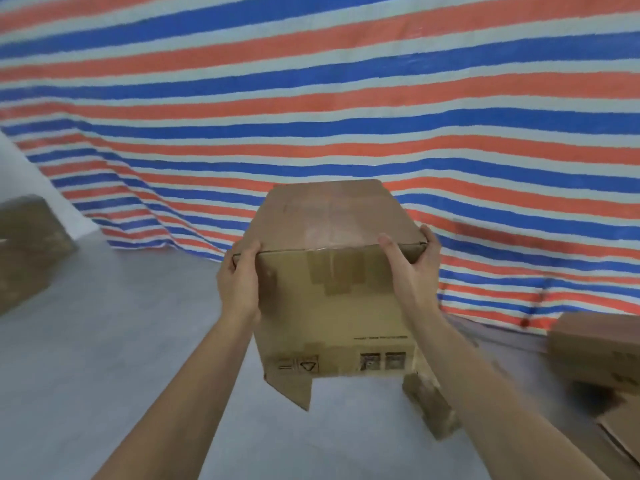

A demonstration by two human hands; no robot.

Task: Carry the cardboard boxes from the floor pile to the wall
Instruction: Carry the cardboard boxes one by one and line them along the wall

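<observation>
Item, far left: a brown box (pixel 27 251) on the grey floor (pixel 121 341), blurred, its left part cut off by the frame, standing near the floor's far edge where the striped tarp (pixel 311 98) comes down. Backdrop: the tarp, in red, blue and white bands, fills the upper view and folds onto the floor. Item, centre: the cardboard box (pixel 332 306), held off the floor in front of the tarp, its taped top face tilted up and pointing away from the person. Its long axis appears to run from the person toward the tarp, though the wide lens makes this uncertain. The near face carries tape patches and small printed marks low down, too blurred to read. The far and side faces are hidden. A loose flap (pixel 294 386) hangs from its lower left corner. The left hand (pixel 239 278) grips the upper left corner, fingers out of sight round the side. The right hand (pixel 412 268) grips the upper right corner, thumb on the near face, fingers wrapped behind. The hands are apart, one on each side. Below right, a cardboard piece (pixel 429 407) is partly hidden by the right forearm. Whether it is joined to the box cannot be told. Item, far right: a second box (pixel 595 348), blurred and cut by the frame, over flat cardboard (pixel 620 441) at the lower right corner.
</observation>
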